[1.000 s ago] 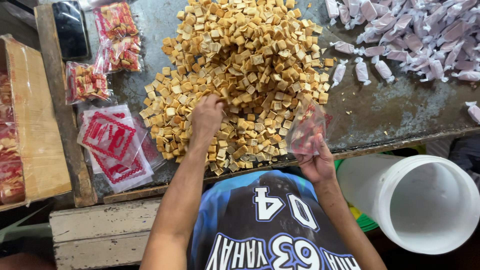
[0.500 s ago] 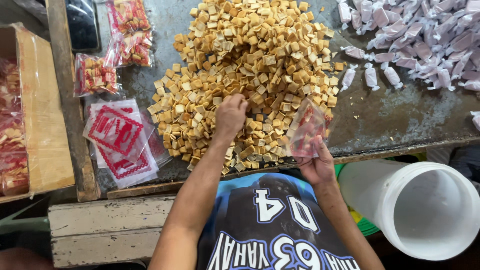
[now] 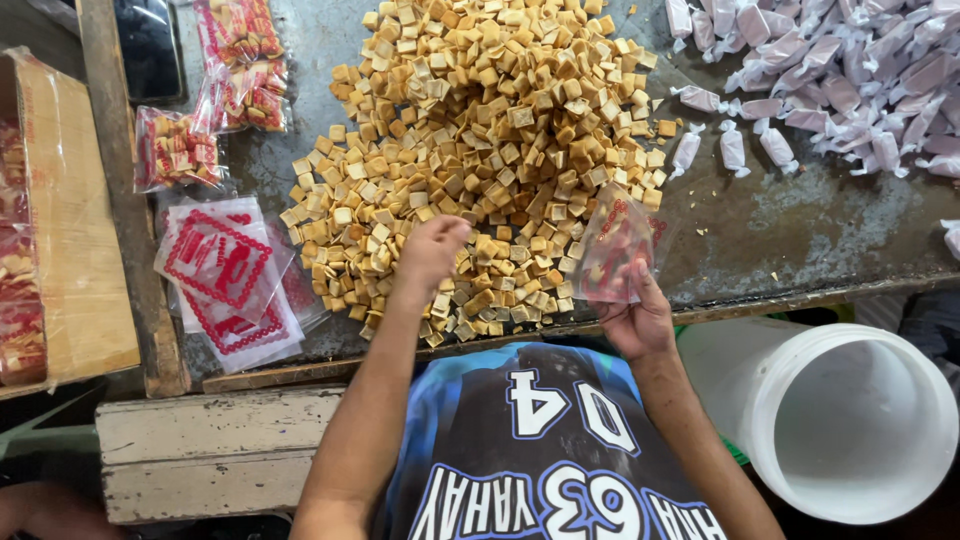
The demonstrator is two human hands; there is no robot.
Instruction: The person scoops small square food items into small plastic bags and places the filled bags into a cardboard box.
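A big heap of small tan square crackers (image 3: 480, 130) lies on a worn metal tabletop (image 3: 800, 230). My left hand (image 3: 430, 250) is over the heap's near edge, its fingers bunched around a few squares. My right hand (image 3: 635, 320) holds a small clear plastic bag with red print (image 3: 615, 245) upright at the heap's right side, near the table's front edge. The bag's mouth faces the heap, and I cannot tell what is in it.
A stack of empty red-printed bags (image 3: 225, 275) lies left of the heap, with filled bags (image 3: 175, 150) behind it. Pale twist-wrapped candies (image 3: 830, 70) cover the back right. A white bucket (image 3: 850, 420) stands below the table at right, a cardboard box (image 3: 60, 220) at far left.
My left hand has moved right along the heap's near edge and closed its fingers on some squares. My right hand has kept the bag in about the same spot.
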